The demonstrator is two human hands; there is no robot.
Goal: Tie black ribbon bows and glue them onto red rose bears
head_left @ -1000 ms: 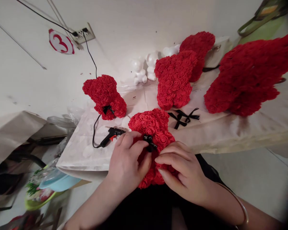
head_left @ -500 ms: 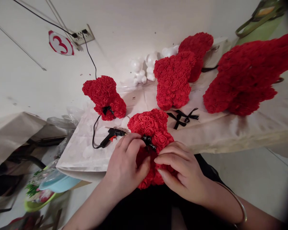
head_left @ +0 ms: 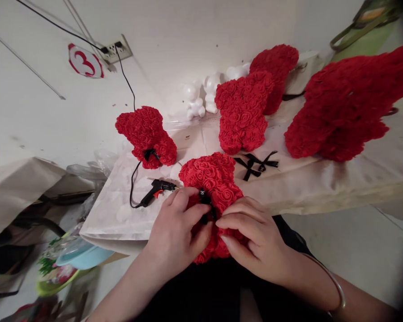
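A red rose bear sits in front of me at the table's front edge. On its neck is a black ribbon bow, partly covered by fingers. My left hand is closed with index finger and thumb at the bow's left side. My right hand is curled against the bear, its fingertips at the ribbon's right end; what lies under them is partly hidden. Just left of the bear, a black glue gun with an orange trigger lies on the table. Two loose black bows lie to the right.
A smaller red rose bear with a black bow stands back left. More red bears stand at the back and right. White foam bears lean by the wall. The glue gun's cord runs toward a wall socket. Basins sit lower left.
My left index finger has come down and inward onto the bow, and the ribbon has shifted and folded under it. The right hand has barely moved.
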